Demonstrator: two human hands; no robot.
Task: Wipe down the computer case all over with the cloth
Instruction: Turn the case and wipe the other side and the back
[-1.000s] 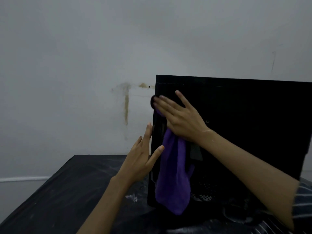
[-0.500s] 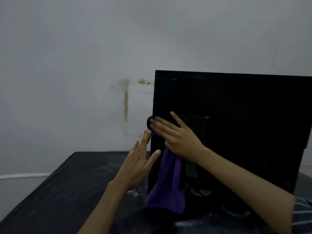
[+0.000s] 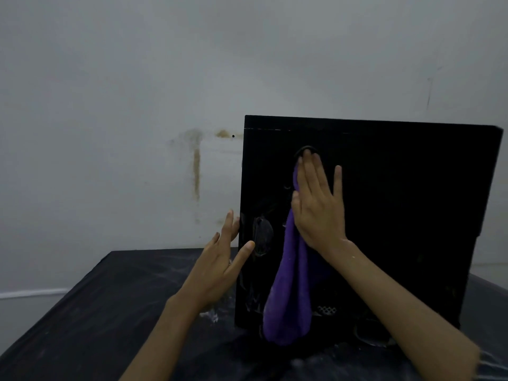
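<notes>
Dust streaks the black-covered bench [image 3: 96, 312]. A boxy black computer case [image 3: 398, 215] stands upright on the bench's right half, toward the far edge. The right hand [image 3: 319, 207] lies flat on the case's near panel, fingers straight and mostly together with the little finger set apart. It presses the top of a soft purple cloth [image 3: 288, 298] against the panel, and the rest hangs down to the bench. The left hand [image 3: 220, 265] is at the case's left edge, fingers straight and spread, thumb touching the panel.
</notes>
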